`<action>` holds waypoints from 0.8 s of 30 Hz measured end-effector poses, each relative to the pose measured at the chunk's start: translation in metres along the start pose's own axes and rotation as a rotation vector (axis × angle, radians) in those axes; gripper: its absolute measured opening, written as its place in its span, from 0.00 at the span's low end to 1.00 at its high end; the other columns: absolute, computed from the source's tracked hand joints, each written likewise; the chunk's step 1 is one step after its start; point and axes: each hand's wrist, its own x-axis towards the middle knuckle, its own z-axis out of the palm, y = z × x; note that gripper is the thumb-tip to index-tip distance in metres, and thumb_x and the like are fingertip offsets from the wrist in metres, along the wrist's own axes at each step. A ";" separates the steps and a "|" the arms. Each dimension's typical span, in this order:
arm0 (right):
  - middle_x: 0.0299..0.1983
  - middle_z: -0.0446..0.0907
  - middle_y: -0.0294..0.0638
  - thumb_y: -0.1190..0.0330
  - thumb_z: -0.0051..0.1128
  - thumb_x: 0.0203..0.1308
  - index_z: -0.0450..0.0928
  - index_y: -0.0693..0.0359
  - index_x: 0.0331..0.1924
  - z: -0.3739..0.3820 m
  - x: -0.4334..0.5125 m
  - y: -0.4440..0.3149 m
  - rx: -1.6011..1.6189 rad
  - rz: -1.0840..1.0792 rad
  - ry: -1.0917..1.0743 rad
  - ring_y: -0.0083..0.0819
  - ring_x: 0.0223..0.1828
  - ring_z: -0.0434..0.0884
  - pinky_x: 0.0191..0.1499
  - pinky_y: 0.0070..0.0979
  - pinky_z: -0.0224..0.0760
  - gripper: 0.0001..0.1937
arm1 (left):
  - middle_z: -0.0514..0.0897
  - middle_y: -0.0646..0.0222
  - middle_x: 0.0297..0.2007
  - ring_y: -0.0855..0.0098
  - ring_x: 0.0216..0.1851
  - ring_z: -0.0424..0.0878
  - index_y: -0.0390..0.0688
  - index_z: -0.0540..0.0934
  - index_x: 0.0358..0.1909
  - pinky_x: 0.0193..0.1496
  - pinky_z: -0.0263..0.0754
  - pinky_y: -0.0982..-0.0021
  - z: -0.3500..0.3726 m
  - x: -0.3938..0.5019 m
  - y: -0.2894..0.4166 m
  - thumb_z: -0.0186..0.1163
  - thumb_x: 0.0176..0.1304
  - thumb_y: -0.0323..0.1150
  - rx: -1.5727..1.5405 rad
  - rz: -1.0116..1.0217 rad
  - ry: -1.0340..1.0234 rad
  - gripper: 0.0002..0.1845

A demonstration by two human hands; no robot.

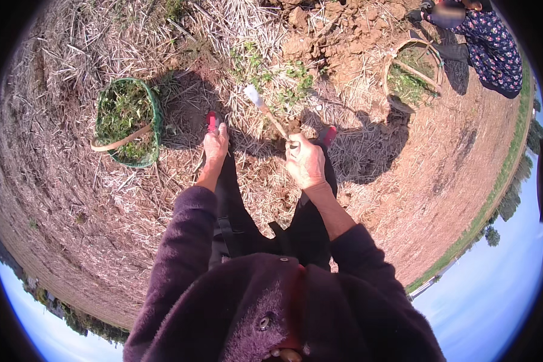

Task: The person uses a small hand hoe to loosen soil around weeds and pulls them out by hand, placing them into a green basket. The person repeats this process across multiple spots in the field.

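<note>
My right hand (306,162) is closed around the wooden handle of a small hand tool (271,118). The tool slants up and left, and its pale metal blade is over straw and low green plants (294,81). My left hand (216,142) is lowered by my left leg, close to a red shoe (212,120); I cannot tell whether it holds anything. A second red shoe (329,135) shows beyond my right hand. Left of my left hand stands a green-rimmed basket (157,108) with a curved handle, filled with leafy plants (129,106).
At the upper right, a person in a flowered dark top (495,47) is bent beside a round basket (386,74) holding green plants. Clods of dry soil (316,40) lie ahead, amid straw stubble. A grass strip (484,215) borders the field.
</note>
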 end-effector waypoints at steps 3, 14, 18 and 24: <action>0.23 0.80 0.45 0.73 0.63 0.54 0.78 0.56 0.35 -0.044 0.036 0.109 -0.237 -0.037 0.123 0.48 0.27 0.83 0.31 0.36 0.76 0.06 | 0.81 0.54 0.57 0.47 0.56 0.80 0.54 0.70 0.68 0.59 0.73 0.51 0.075 0.022 0.015 0.62 0.61 0.48 0.330 -0.108 -0.334 0.33; 0.26 0.84 0.48 0.71 0.63 0.58 0.81 0.58 0.48 -0.041 0.089 0.328 -0.265 0.357 0.186 0.47 0.29 0.86 0.36 0.38 0.78 0.13 | 0.50 0.47 0.75 0.40 0.76 0.47 0.52 0.56 0.77 0.72 0.43 0.33 0.387 0.126 0.118 0.66 0.55 0.61 0.736 0.576 -0.144 0.52; 0.27 0.85 0.46 0.74 0.65 0.59 0.82 0.62 0.48 -0.028 0.093 0.342 -0.067 0.363 0.205 0.37 0.28 0.87 0.34 0.30 0.79 0.13 | 0.44 0.48 0.77 0.38 0.75 0.48 0.56 0.54 0.77 0.72 0.48 0.34 0.419 0.179 0.132 0.69 0.55 0.48 0.878 0.595 -0.142 0.50; 0.26 0.84 0.47 0.75 0.66 0.58 0.82 0.63 0.46 -0.022 0.103 0.361 -0.006 0.244 0.268 0.35 0.27 0.87 0.30 0.26 0.77 0.12 | 0.58 0.50 0.71 0.51 0.59 0.78 0.42 0.66 0.64 0.56 0.78 0.56 0.427 0.200 0.096 0.63 0.51 0.23 0.844 0.526 -0.198 0.35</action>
